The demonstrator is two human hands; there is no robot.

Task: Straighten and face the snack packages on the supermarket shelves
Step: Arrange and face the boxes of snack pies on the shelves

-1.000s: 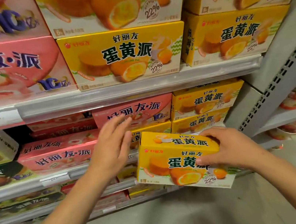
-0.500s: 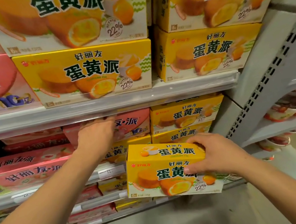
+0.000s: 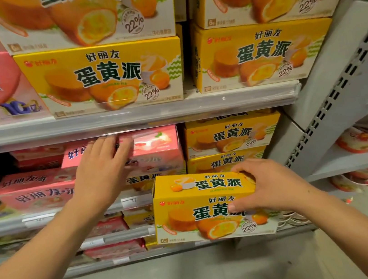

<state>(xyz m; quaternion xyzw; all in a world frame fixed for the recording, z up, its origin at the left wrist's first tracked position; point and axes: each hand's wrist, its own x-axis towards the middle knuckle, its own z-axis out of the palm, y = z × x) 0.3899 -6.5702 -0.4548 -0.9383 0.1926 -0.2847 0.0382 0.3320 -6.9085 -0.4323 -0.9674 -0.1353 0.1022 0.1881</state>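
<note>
The right hand (image 3: 273, 185) grasps a yellow box (image 3: 203, 210) with curled fingers, in front of the shelf (image 3: 139, 116). The left hand (image 3: 102, 173) lies released, fingers straight, on a pink box (image 3: 155, 148) under that shelf.

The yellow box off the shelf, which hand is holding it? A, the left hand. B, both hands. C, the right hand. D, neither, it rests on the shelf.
C: the right hand grips the yellow box by its right end, in front of the shelves, while the left hand lies on a pink box on the shelf.
</note>
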